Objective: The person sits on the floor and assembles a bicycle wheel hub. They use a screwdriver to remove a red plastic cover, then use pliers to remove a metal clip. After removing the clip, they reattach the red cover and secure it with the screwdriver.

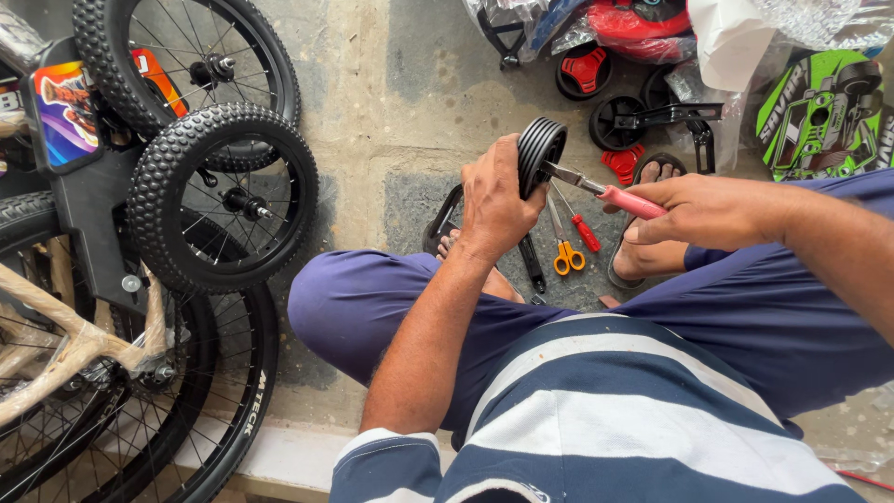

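My left hand (495, 200) grips a small black ribbed training wheel (539, 150) and holds it upright above the floor. A pair of pliers with pink handles (615, 195) is in my right hand (703, 210), and its jaws meet the wheel's hub from the right. On the floor below lie orange-handled scissors (564, 251), a red-handled screwdriver (579, 224) and a black metal bracket (531, 264). I sit with knees apart in blue trousers, feet in sandals.
Several small bicycle wheels with knobbly tyres (222, 196) and a wrapped frame (65, 345) stand at the left. At the top right lie more training wheels with brackets (643, 119), red plastic parts (622, 163), plastic wrapping (736, 37) and a green printed panel (824, 116).
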